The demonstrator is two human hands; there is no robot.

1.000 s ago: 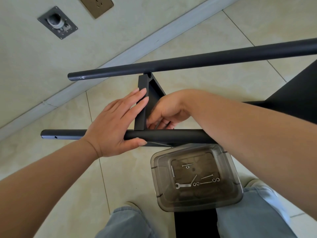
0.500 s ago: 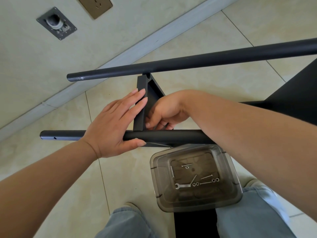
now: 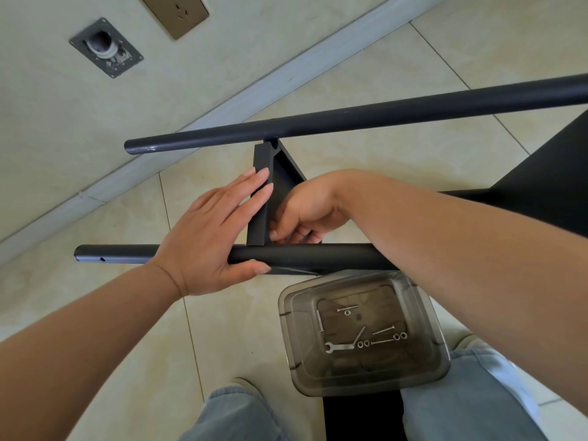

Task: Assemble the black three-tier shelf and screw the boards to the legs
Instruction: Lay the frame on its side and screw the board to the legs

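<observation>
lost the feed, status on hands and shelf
Left hand flat on board edge, thumb under near leg. Right hand curled inside corner, contents hidden. Hardware tub close below.

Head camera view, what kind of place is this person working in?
Probably an indoor room at home, though that's a guess. The floor is glossy beige tile, a skirting board runs along the wall, and a brass wall socket sits low on it.

Left hand (image 3: 211, 237) flat against upright black shelf board (image 3: 259, 198), thumb under near black tubular leg (image 3: 318, 253); right hand (image 3: 302, 214) curled behind board; smoky plastic box (image 3: 362, 332) holding screws.
</observation>
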